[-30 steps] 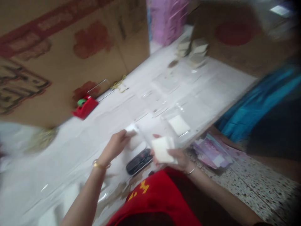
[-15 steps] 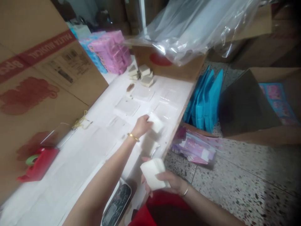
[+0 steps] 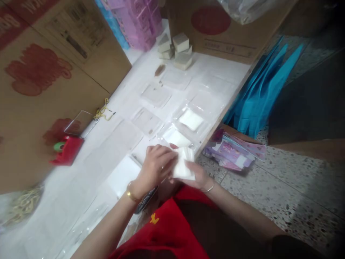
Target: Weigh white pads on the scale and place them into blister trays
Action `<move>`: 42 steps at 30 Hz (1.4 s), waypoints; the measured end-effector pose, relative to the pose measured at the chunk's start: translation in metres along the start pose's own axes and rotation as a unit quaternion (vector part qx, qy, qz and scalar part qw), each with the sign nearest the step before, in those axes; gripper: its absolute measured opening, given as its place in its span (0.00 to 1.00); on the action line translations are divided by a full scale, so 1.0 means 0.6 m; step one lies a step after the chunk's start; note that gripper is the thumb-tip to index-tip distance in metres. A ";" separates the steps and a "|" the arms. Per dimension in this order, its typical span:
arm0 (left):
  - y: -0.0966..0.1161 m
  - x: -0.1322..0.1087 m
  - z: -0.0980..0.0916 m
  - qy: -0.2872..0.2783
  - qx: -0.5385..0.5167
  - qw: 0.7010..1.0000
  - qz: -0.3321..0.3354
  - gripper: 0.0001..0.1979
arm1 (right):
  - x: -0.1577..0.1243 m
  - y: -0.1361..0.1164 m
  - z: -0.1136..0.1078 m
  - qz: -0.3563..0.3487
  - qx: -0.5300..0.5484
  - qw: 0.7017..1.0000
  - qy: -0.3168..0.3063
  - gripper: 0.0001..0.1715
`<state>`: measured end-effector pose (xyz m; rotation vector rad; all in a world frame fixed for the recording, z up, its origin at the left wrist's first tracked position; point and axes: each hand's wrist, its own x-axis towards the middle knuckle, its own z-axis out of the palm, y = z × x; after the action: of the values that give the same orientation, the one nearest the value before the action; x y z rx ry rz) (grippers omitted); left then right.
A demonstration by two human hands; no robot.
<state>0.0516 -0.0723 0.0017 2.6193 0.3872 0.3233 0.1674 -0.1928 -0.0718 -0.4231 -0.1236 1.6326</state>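
A stack of white pads [image 3: 183, 163] rests in my right hand [image 3: 198, 175], whose thumb lies over its near side. Bent fingers of my left hand [image 3: 159, 162] press on the stack's left edge. Just beyond my hands, one white pad [image 3: 191, 119] lies in a clear plastic tray [image 3: 176, 114], and another white pad [image 3: 175, 138] sits in the tray nearer to me. More clear trays [image 3: 156, 94] are spread over the white table [image 3: 105, 144], with small brown bits in some. Stacked pale blocks [image 3: 183, 60] stand at the far end.
A large cardboard box [image 3: 54, 72] borders the left side, near a red tape dispenser [image 3: 70, 150]. Pink packages [image 3: 140, 21] stand behind. Right of the table edge are blue folded sheets [image 3: 258, 97] and purple printed cards [image 3: 231, 153]. A phone [image 3: 147, 199] lies below my left wrist.
My left hand has come back from the trays to the stack in my right hand. A white pad now lies in the farther tray. The view has tilted downward.
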 end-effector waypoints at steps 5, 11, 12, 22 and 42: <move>0.011 -0.007 0.021 0.064 0.049 0.997 -0.018 0.05 | -0.006 -0.004 0.020 -0.023 -0.025 0.999 0.017 0.35; 0.023 0.020 0.021 -0.002 0.089 0.996 -0.012 0.05 | -0.012 -0.022 0.020 -0.038 -0.029 0.998 0.049 0.42; 0.024 0.026 0.022 -0.006 0.080 0.997 -0.016 0.05 | -0.012 -0.023 0.016 -0.044 -0.027 0.997 0.051 0.41; -0.015 0.157 0.046 0.040 0.116 0.988 -0.092 0.07 | -0.038 -0.059 -0.056 -0.116 -0.001 0.992 0.054 0.29; -0.089 0.287 0.108 -0.033 0.176 0.977 -0.117 0.09 | -0.050 -0.093 -0.066 -0.172 -0.007 0.984 0.049 0.44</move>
<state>0.2199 0.0018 -0.0526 2.8745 0.7853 0.0949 0.2348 -0.2225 -0.0844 -0.4646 -0.1280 1.2701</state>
